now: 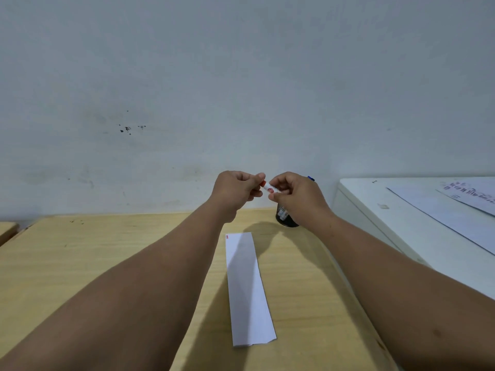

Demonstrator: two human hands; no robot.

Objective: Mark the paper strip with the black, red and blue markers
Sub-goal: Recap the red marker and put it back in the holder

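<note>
A white paper strip point(247, 287) lies flat on the wooden table point(80, 263). It is long and thin. It starts near the person and runs away toward the wall point(241, 76). At its far left corner there are two short red marks point(227, 237). A shadow falls across the far part of the strip.

Two bare arms reach out over the table, one on each side of the strip. The hands meet in the air, past the far end of the strip and above it. They do not touch the strip.

The left hand point(237, 192) is closed, and its fingertips pinch the red end of a marker point(268, 187). The right hand point(294, 195) is closed around the white body of the same marker. So both hands hold the red marker between them.

Just past the far end of the strip, a bit to the right, a dark pen cup point(285, 218) stands on the table. The right hand hides most of it. A blue tip point(310, 178) pokes up behind that hand.

To the right of the strip, well apart, there is a white desk point(388, 236) with printed papers point(455, 207) on it.
</note>
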